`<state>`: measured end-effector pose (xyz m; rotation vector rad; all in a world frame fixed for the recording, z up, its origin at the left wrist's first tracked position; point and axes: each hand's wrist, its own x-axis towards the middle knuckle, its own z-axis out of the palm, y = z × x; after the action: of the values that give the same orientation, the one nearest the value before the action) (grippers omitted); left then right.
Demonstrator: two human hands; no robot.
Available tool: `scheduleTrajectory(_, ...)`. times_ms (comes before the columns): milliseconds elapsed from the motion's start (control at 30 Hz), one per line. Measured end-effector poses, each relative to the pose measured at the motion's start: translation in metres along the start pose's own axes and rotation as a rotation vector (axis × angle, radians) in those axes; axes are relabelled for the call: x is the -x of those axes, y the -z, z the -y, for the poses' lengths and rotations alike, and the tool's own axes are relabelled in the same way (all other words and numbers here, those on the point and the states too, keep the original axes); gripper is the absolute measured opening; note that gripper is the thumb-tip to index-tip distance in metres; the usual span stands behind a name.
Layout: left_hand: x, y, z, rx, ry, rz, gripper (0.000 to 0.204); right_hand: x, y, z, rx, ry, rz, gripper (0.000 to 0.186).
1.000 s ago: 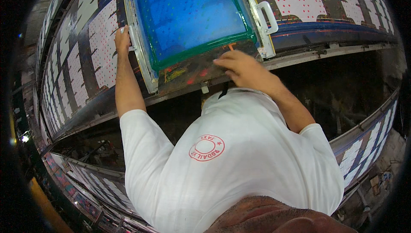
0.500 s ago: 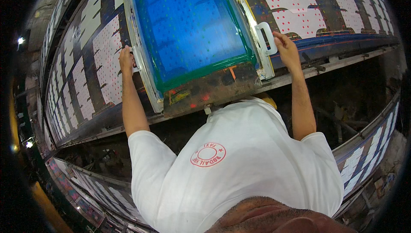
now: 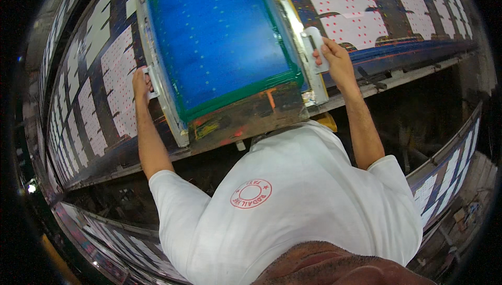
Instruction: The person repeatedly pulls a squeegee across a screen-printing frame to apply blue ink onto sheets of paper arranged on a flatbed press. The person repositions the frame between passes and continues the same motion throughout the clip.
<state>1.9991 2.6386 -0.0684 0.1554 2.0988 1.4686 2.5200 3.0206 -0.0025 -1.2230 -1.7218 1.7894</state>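
Note:
A screen-printing frame (image 3: 290,15) with blue mesh (image 3: 219,39), bordered in green, lies in front of me between my two hands. My left hand (image 3: 139,83) is closed round the white handle (image 3: 151,87) on the frame's left rail. On the right rail, my right hand (image 3: 339,68) has its fingers curled through the other white handle (image 3: 317,44). Along the frame's near edge runs a dark, paint-stained strip (image 3: 251,113), close to my body. Rows of small pale dots show on the mesh.
The long dark table (image 3: 402,60) stretches to both sides, carrying pale cut panels, many with red dots, such as these at the right (image 3: 348,23) and left (image 3: 119,78). Its near rail (image 3: 392,81) passes in front of me. Another table with panels (image 3: 444,180) stands behind at the right.
My right hand has closed round its handle, where its fingers were at the outer side before. Panels that showed through the mesh are now hardly visible. The frame appears farther left in view.

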Motion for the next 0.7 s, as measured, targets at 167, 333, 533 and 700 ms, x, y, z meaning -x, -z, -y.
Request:
scheduleTrajectory(167,0.011,-0.014,-0.046,-0.012,-0.053,-0.045,0.045,0.0,0.029,0.007,0.012,0.014,0.189,0.035)
scheduleTrajectory(333,0.027,-0.043,-0.127,-0.227,-0.105,-0.092,0.05,0.003,0.057,-0.001,-0.006,0.02,0.237,0.028)
scheduleTrajectory(533,0.036,-0.129,-0.188,-0.268,-0.177,-0.107,0.056,-0.029,0.14,0.009,-0.027,0.119,0.174,0.032)
scheduleTrajectory(700,0.053,-0.252,-0.177,-0.067,-0.186,-0.073,0.053,-0.095,0.266,0.013,0.15,0.128,0.067,0.035)
